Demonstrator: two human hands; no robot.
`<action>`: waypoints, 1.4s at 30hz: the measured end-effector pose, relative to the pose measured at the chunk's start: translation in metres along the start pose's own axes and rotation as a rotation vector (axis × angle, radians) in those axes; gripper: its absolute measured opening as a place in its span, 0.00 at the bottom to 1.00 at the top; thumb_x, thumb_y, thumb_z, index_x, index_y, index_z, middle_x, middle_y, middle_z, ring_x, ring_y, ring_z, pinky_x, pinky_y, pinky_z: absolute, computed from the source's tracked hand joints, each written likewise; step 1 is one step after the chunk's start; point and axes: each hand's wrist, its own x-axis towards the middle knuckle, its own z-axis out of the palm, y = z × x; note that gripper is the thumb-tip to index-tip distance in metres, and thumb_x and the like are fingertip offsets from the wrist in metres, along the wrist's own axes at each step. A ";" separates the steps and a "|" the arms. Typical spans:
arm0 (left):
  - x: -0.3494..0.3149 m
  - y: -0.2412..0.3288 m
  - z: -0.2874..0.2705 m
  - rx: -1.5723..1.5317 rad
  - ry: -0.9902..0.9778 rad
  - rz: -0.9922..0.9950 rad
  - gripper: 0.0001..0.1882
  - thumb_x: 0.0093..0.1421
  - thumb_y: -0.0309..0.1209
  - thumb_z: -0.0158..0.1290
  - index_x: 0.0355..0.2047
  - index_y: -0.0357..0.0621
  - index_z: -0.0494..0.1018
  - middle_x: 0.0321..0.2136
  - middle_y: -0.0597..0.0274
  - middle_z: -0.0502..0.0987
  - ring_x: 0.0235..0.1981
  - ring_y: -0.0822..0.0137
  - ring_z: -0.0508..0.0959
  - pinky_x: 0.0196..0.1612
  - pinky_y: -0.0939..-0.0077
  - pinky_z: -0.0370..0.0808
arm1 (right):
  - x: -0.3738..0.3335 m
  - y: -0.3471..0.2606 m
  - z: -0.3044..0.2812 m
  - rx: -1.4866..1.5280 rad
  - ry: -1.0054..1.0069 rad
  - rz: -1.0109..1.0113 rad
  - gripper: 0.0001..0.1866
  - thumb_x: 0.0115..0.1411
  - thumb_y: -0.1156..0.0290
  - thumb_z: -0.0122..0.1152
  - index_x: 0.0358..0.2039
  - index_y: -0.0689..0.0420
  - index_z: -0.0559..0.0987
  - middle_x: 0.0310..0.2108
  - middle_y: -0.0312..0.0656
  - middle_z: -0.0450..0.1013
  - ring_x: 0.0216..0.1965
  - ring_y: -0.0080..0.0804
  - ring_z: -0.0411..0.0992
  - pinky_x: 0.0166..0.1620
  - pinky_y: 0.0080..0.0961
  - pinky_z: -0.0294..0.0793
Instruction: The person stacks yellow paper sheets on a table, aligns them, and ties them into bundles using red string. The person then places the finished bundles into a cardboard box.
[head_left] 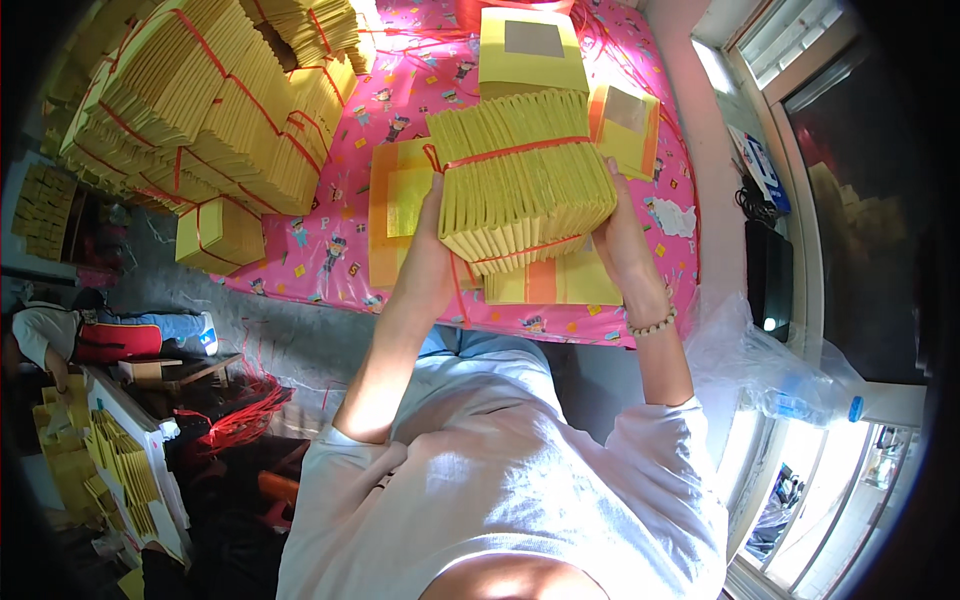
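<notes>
Both my hands lift a thick bundle of yellow paper sheets, tied with red string, above the pink patterned table cover. My left hand grips its left side from below. My right hand presses its right side; a bead bracelet sits on that wrist. Flat yellow and orange sheets lie under the bundle on the cover.
Large piles of tied yellow bundles fill the left of the table, one small bundle at its edge. More yellow packs lie behind. Another person sits on the floor at left near red strings. A plastic bag with a bottle sits right.
</notes>
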 end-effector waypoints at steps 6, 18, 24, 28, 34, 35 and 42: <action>-0.004 -0.006 0.014 0.057 -0.024 0.008 0.33 0.69 0.55 0.32 0.65 0.44 0.54 0.61 0.59 0.63 0.60 0.68 0.66 0.62 0.72 0.62 | -0.006 0.021 -0.013 0.083 0.054 -0.030 0.30 0.70 0.46 0.34 0.64 0.54 0.61 0.63 0.37 0.60 0.63 0.27 0.58 0.64 0.33 0.57; -0.018 0.010 -0.026 0.084 -0.157 0.160 0.39 0.65 0.63 0.30 0.64 0.45 0.55 0.60 0.59 0.63 0.60 0.64 0.65 0.62 0.67 0.59 | -0.010 -0.015 0.002 -0.614 -0.166 -0.666 0.38 0.66 0.43 0.35 0.66 0.59 0.57 0.67 0.48 0.52 0.68 0.44 0.50 0.67 0.40 0.48; -0.024 0.006 -0.029 -0.187 0.000 0.176 0.39 0.65 0.61 0.36 0.64 0.46 0.54 0.59 0.56 0.65 0.60 0.62 0.66 0.60 0.62 0.67 | -0.011 -0.051 0.056 -1.189 -0.367 -0.984 0.39 0.61 0.45 0.48 0.65 0.58 0.59 0.66 0.54 0.52 0.68 0.54 0.47 0.67 0.54 0.41; -0.017 0.003 -0.053 -0.333 0.031 0.213 0.39 0.62 0.64 0.37 0.64 0.50 0.55 0.60 0.56 0.65 0.59 0.58 0.68 0.58 0.57 0.70 | -0.004 -0.046 0.073 -1.094 -0.172 -0.973 0.34 0.60 0.56 0.55 0.63 0.58 0.61 0.64 0.56 0.54 0.66 0.56 0.50 0.65 0.49 0.50; -0.004 0.005 -0.075 -0.439 0.062 0.284 0.37 0.64 0.61 0.38 0.63 0.48 0.56 0.58 0.57 0.66 0.57 0.61 0.70 0.57 0.62 0.71 | 0.029 -0.020 0.068 -0.586 -0.212 -0.497 0.32 0.62 0.62 0.58 0.63 0.58 0.59 0.61 0.50 0.58 0.60 0.41 0.62 0.59 0.37 0.65; -0.001 0.005 -0.079 -0.416 0.082 0.303 0.37 0.64 0.61 0.38 0.63 0.48 0.56 0.59 0.58 0.66 0.57 0.62 0.70 0.57 0.63 0.71 | 0.031 -0.017 0.071 -0.508 -0.229 -0.497 0.32 0.63 0.64 0.58 0.63 0.58 0.59 0.60 0.48 0.59 0.59 0.38 0.63 0.58 0.35 0.67; -0.026 0.032 -0.093 -0.200 0.182 0.211 0.35 0.66 0.60 0.36 0.64 0.49 0.56 0.61 0.62 0.64 0.60 0.67 0.66 0.60 0.68 0.65 | 0.044 0.007 0.092 -0.423 -0.320 -0.434 0.31 0.63 0.69 0.57 0.64 0.57 0.58 0.57 0.43 0.62 0.56 0.31 0.66 0.57 0.29 0.70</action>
